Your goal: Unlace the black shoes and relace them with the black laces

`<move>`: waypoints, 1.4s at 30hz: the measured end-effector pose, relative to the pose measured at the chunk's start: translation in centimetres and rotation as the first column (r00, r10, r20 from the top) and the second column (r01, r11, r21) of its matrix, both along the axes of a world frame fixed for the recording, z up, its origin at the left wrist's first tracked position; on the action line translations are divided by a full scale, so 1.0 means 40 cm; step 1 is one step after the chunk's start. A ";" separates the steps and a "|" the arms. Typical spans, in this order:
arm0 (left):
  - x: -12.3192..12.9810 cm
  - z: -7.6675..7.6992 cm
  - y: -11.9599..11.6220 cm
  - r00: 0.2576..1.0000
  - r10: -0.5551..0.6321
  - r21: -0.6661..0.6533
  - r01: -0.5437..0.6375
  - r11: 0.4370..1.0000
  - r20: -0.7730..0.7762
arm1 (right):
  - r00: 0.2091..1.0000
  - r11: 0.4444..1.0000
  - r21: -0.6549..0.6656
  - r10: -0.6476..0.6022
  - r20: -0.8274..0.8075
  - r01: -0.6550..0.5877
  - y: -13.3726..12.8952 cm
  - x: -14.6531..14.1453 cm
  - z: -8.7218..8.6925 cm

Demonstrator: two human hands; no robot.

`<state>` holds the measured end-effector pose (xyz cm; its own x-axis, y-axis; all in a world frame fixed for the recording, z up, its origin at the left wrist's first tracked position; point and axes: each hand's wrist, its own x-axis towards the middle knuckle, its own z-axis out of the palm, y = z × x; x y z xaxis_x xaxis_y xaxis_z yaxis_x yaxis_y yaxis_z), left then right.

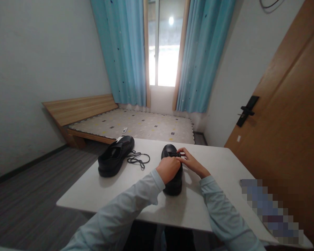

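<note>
Left hand (169, 169) is curled over black shoe (172, 187), right hand (191, 161) bent-fingered alongside (can't tell what, if anything, either grips).

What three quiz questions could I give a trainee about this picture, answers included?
1. True or false: the left hand and right hand are at the same black shoe.
2. How many shoes stand on the white table?
3. The black shoelace on the table lies beside: (a) the door handle; (b) the other black shoe; (c) the window.

Key: 1. True; 2. Two; 3. (b).
</note>
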<state>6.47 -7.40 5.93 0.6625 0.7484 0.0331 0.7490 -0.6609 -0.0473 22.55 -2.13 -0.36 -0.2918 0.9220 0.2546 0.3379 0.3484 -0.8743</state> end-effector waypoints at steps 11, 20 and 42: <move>0.006 0.000 -0.009 0.974 0.155 0.296 -0.200 0.934 0.166 | 0.998 0.998 0.038 0.042 -0.039 -0.040 -0.002 -0.004 0.002; -0.023 0.002 -0.014 0.971 0.170 0.210 -0.204 0.956 0.169 | 0.998 0.999 0.000 0.034 -0.050 -0.034 0.000 -0.003 -0.004; -0.078 -0.052 -0.094 0.902 0.057 0.418 -0.254 0.872 0.429 | 0.999 0.999 0.005 0.034 -0.028 -0.034 -0.006 0.002 -0.002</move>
